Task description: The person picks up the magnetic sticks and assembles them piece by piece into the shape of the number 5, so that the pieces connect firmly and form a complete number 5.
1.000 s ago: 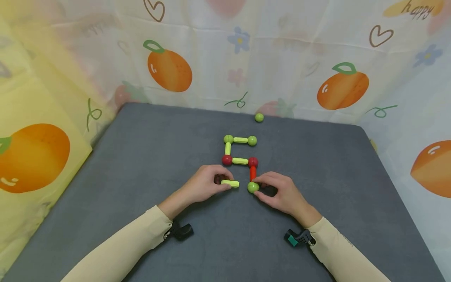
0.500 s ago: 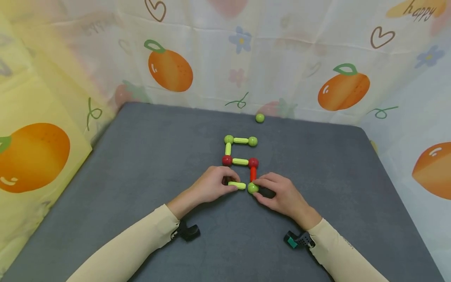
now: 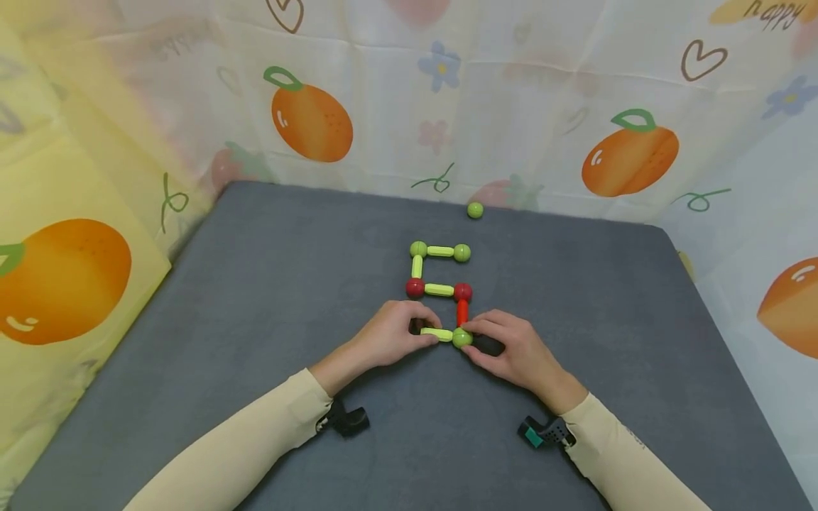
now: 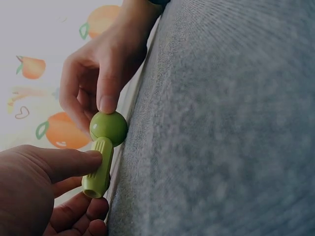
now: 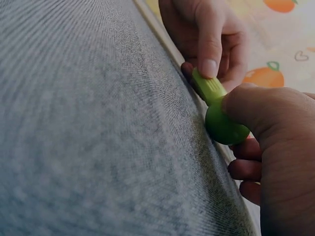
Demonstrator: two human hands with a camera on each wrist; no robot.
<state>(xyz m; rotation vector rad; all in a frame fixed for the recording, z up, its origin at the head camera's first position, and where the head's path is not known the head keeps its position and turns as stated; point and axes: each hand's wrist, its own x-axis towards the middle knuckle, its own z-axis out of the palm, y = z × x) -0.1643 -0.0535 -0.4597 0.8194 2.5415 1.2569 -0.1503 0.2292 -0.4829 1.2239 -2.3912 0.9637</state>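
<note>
My left hand (image 3: 394,335) pinches a short yellow-green rod (image 4: 100,169) between thumb and fingers. The rod's right end touches a green ball (image 3: 462,338), which my right hand (image 3: 513,348) pinches from the right side. From that ball a red rod (image 3: 462,312) runs up to a red ball (image 3: 463,292). A yellow-green rod (image 3: 439,290) joins it to another red ball (image 3: 415,287) on the left. Above that, an upright rod (image 3: 417,267), a green ball (image 3: 418,248), a level rod (image 3: 440,251) and a green ball (image 3: 462,253) follow in a chain.
A loose green ball (image 3: 475,210) lies near the back edge of the grey table (image 3: 307,234). A curtain (image 3: 383,106) printed with fruit hangs behind it, and yellow cloth (image 3: 77,163) hangs on the left.
My left hand has moved right with the yellow-green rod, closing the gap to the green ball. My right hand has stayed on that ball.
</note>
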